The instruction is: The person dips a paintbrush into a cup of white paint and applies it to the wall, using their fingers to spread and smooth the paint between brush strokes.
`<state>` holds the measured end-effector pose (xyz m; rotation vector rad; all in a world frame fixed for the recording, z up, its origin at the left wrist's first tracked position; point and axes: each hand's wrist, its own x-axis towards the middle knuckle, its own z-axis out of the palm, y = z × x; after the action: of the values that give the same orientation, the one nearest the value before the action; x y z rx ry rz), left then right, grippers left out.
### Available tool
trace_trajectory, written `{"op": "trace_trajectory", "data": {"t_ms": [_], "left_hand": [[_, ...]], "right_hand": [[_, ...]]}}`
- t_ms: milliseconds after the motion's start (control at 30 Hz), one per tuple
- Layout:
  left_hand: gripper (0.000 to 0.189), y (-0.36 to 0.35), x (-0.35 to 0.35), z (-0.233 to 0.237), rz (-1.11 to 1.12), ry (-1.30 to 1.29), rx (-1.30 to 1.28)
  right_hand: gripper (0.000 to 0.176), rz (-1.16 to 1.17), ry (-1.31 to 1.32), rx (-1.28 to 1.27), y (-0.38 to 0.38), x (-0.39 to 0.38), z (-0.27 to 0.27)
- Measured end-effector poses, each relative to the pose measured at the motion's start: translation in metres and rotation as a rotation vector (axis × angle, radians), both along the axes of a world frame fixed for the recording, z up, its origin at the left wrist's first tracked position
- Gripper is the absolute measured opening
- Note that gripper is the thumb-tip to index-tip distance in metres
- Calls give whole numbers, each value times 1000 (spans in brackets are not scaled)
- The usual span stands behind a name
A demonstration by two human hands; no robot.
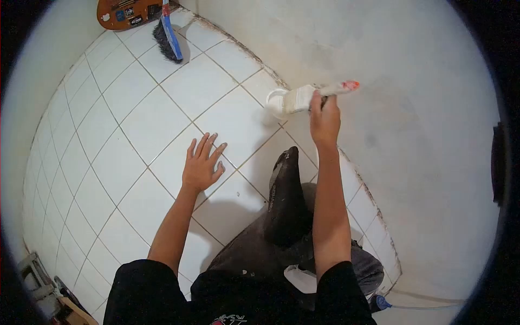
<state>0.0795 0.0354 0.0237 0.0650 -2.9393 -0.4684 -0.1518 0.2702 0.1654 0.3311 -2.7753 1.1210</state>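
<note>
My right hand [325, 118] is closed on a wide paintbrush [306, 97] whose pale handle points right and ends in an orange tip. The brush head is coated in white and overlaps the mouth of a small white paint container [275, 102], which stands on the floor beside the wall. Fingers spread, my left hand [203, 165] hovers or rests over the white floor tiles [179, 103] with nothing in it.
A plastered wall [411, 124] rises along the right, with a rough crusty joint at the floor. My dark-clothed leg [284, 200] is folded between my arms. A black-bristled broom [169, 40] and an orange-brown guitar-like body [127, 13] are at the far left. Wooden items [54, 295] lie lower left.
</note>
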Motion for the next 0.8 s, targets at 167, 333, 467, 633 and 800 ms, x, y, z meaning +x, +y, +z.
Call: {"op": "trace_trajectory", "data": {"t_ms": [167, 333, 467, 633, 800], "left_hand": [[61, 2, 1, 0, 1, -10, -6], [60, 2, 0, 0, 6, 12, -18], [59, 5, -1, 2, 0, 27, -40], [60, 8, -1, 3, 4, 4, -59], [59, 12, -1, 3, -17, 30, -84]], "right_hand": [[31, -86, -65, -616, 39, 2, -9], [26, -168, -443, -1321, 82, 28, 24], [29, -87, -508, -1521, 146, 57, 22], [35, 115, -348, -984, 173, 106, 23], [33, 49, -389, -1093, 177, 104, -4]]}}
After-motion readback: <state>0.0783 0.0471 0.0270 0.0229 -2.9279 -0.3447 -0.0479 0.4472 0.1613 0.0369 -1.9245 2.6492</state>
